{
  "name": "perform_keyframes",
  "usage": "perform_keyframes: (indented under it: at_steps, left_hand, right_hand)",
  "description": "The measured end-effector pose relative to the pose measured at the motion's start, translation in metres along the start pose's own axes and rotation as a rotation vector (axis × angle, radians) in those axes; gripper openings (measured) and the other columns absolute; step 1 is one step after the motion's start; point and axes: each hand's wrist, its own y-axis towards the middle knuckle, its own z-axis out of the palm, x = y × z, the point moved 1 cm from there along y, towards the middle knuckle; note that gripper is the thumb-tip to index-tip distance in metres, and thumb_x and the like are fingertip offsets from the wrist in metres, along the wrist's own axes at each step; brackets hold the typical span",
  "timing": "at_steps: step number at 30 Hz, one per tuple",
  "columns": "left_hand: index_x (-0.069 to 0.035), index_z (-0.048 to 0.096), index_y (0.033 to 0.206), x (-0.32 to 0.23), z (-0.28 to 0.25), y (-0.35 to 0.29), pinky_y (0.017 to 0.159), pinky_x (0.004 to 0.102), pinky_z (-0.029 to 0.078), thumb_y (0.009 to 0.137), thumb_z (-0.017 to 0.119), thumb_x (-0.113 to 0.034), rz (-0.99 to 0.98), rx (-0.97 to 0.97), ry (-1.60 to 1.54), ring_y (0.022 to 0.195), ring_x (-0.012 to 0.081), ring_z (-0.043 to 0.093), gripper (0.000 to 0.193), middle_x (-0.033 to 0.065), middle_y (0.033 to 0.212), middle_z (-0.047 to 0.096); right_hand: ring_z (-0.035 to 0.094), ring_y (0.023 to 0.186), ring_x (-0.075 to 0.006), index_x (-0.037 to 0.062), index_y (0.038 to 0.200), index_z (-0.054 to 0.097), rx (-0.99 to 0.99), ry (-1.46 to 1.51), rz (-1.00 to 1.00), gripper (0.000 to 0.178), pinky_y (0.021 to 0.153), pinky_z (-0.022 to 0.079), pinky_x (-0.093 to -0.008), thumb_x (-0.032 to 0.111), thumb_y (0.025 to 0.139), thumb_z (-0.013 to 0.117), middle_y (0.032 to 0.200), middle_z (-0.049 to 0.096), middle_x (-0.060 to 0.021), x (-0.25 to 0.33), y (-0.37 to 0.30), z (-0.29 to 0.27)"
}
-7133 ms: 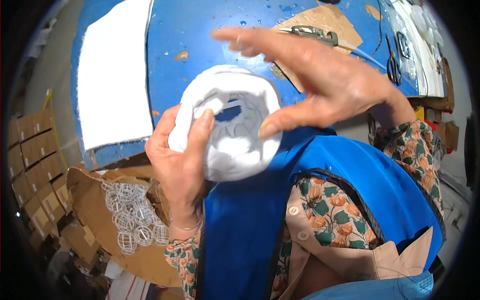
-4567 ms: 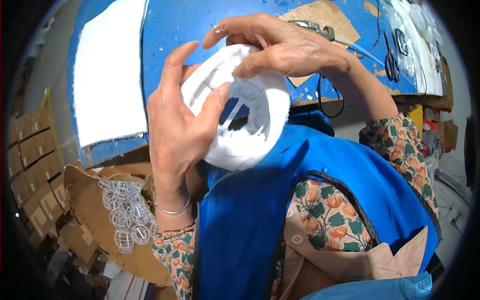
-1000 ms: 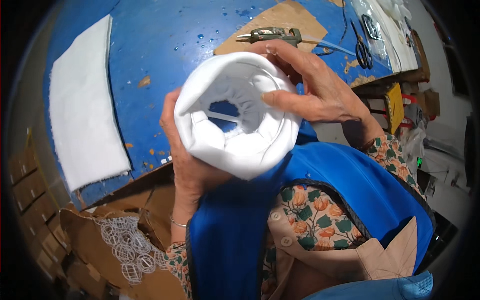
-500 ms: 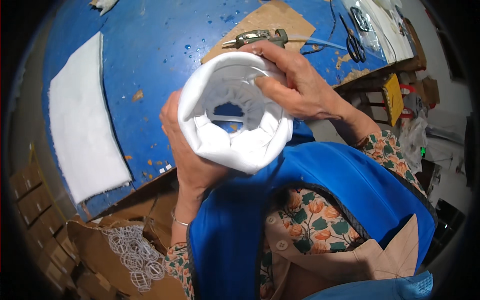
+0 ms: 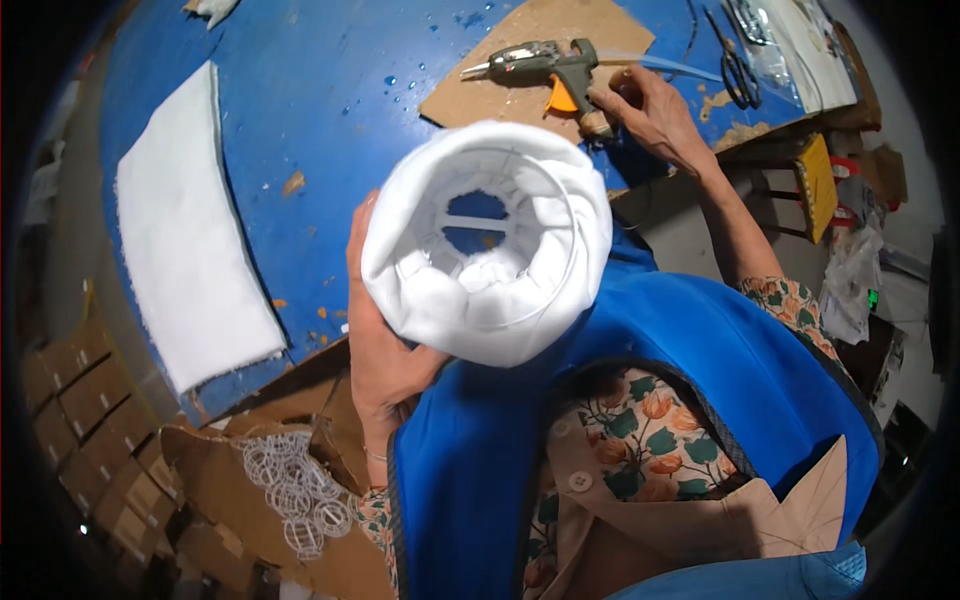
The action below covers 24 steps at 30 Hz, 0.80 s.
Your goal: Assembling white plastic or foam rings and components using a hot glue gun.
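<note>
Holding in left hand (image 5: 385,345) the white fabric cover (image 5: 490,280), over near edge of bench (image 5: 320,130); with right hand (image 5: 660,118) at glue gun (image 5: 525,64), fingers half curled, cannot tell if touching; seemingly taking this tool, next needing firm grip

The person wears a bright blue apron (image 5: 470,480) with dark edges (image 5: 394,490) and a shirt (image 5: 655,430) with orange flowers (image 5: 658,404), green leaves (image 5: 661,443), a tan collar (image 5: 690,525) and round buttons (image 5: 580,482).

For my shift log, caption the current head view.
Left hand grips a white fabric tube; right hand beside a green glue gun.
</note>
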Motion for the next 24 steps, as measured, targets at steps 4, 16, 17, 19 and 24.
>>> perform_keyframes:
  at_steps: [4, 16, 17, 19, 24]
  left_hand:
    - [0.002, 0.023, 0.139, 0.005, -0.007, -0.017, 0.104, 0.0369, 0.03, 0.064, 0.076, -0.012, -0.034, 0.009, -0.043, 0.125, 0.0249, 0.038, 0.092, 0.0154, 0.135, 0.036]
    - [-0.002, 0.025, 0.139, -0.002, 0.0, -0.027, 0.098, 0.0365, 0.037, 0.068, 0.074, -0.017, 0.144, -0.104, 0.228, 0.12, 0.0271, 0.044, 0.088, 0.0169, 0.125, 0.049]
    - [0.001, 0.024, 0.138, -0.009, 0.001, -0.033, 0.098, 0.0361, 0.036, 0.067, 0.073, -0.014, 0.084, -0.204, 0.031, 0.115, 0.0252, 0.047, 0.088, 0.0152, 0.125, 0.045]
    - [0.001, 0.026, 0.137, -0.024, 0.0, -0.031, 0.093, 0.0344, 0.039, 0.067, 0.072, -0.017, 0.039, -0.377, -0.039, 0.107, 0.0235, 0.051, 0.086, 0.0137, 0.118, 0.05]
    - [0.001, 0.031, 0.134, -0.048, 0.006, -0.02, 0.073, 0.0255, 0.043, 0.072, 0.071, -0.024, 0.163, -0.445, 0.28, 0.082, 0.0154, 0.055, 0.078, 0.0083, 0.094, 0.06]
  right_hand:
    - [0.062, 0.071, -0.0218, -0.0042, 0.094, 0.06, -0.149, -0.012, -0.126, 0.061, 0.065, 0.048, -0.0321, 0.054, 0.076, 0.065, 0.075, 0.061, -0.014, 0.011, 0.002, 0.012]
    - [0.059, 0.08, -0.0155, 0.0004, 0.103, 0.053, 0.128, 0.404, 0.213, 0.047, 0.065, 0.048, -0.0266, 0.024, 0.07, 0.076, 0.089, 0.06, -0.0138, 0.013, 0.0, 0.01]
    - [0.056, 0.065, -0.0121, 0.0039, 0.089, 0.055, 0.096, 0.638, 0.223, 0.041, 0.054, 0.044, -0.0239, 0.019, 0.062, 0.081, 0.08, 0.06, -0.0084, 0.006, 0.007, 0.015]
    - [0.055, 0.06, -0.0107, 0.0023, 0.092, 0.055, 0.254, 0.892, 0.276, 0.039, 0.054, 0.043, -0.0232, 0.011, 0.063, 0.078, 0.076, 0.06, -0.0066, 0.003, 0.016, 0.005]
    - [0.055, 0.079, -0.0096, -0.0001, 0.106, 0.052, -0.009, 0.997, -0.091, 0.047, 0.071, 0.045, -0.0234, 0.008, 0.066, 0.076, 0.091, 0.058, -0.0044, 0.043, 0.0, -0.027]
